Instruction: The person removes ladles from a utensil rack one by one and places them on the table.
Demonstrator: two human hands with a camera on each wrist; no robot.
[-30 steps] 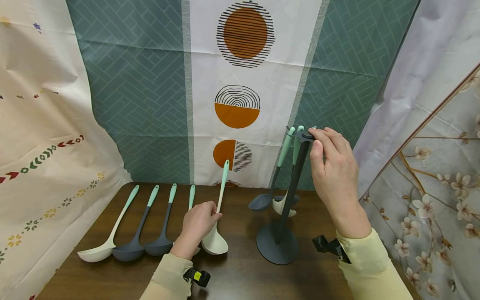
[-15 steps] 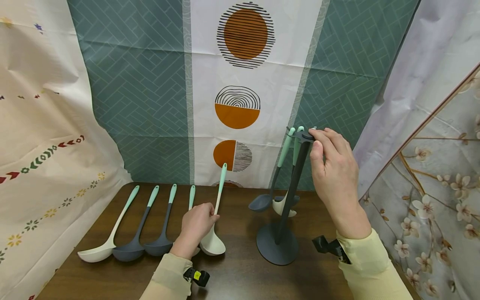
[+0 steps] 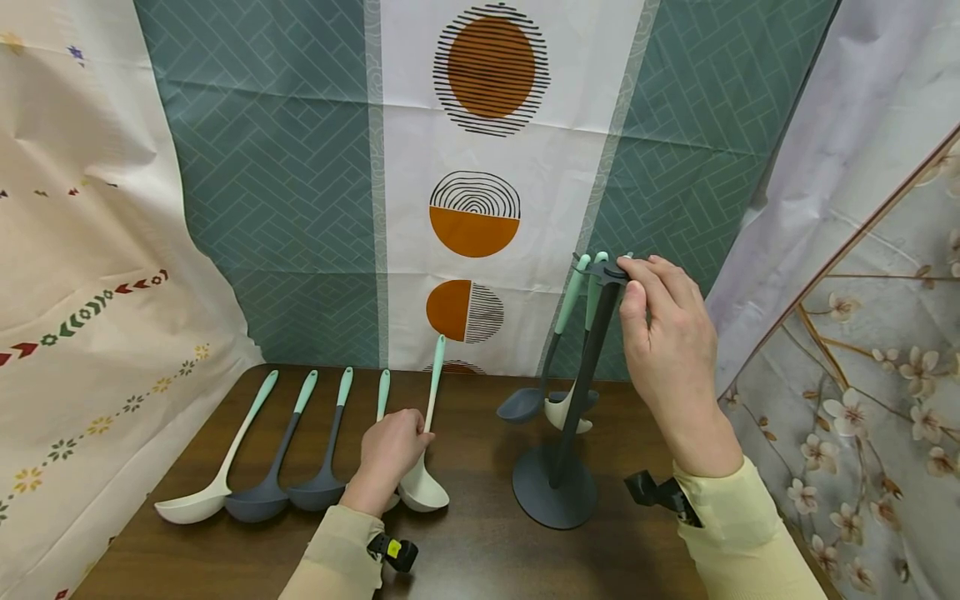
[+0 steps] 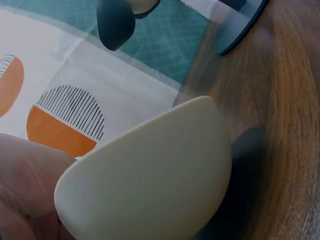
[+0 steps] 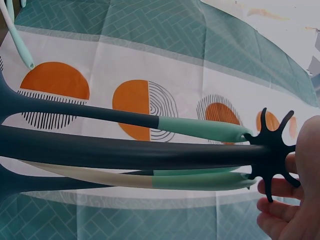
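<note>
My left hand (image 3: 392, 454) pinches the pale shaft of a cream ladle (image 3: 425, 490) with a mint handle. The handle points up and away; the bowl hangs low over the table. Up close in the left wrist view, the ladle's bowl (image 4: 150, 175) hides most of the fingers. On the right, a dark grey utensil stand (image 3: 587, 375) has its hooked top held by my right hand (image 3: 667, 350). In the right wrist view fingers curl behind the hooks (image 5: 270, 150). A grey ladle (image 3: 521, 406) and a cream ladle (image 3: 557, 413) hang there, with another grey one partly hidden.
Left of the held ladle lie a cream ladle (image 3: 197, 507), a grey ladle (image 3: 258, 502) and a second grey ladle (image 3: 318, 493). Another mint-handled ladle (image 3: 384, 392) is mostly covered by my left hand. A patterned cloth (image 3: 285, 208) hangs behind the brown table (image 3: 480, 542).
The held ladle has shifted slightly left, and its handle end has dropped a little. My left hand moves slightly left with it. The right hand and the stand stay put.
</note>
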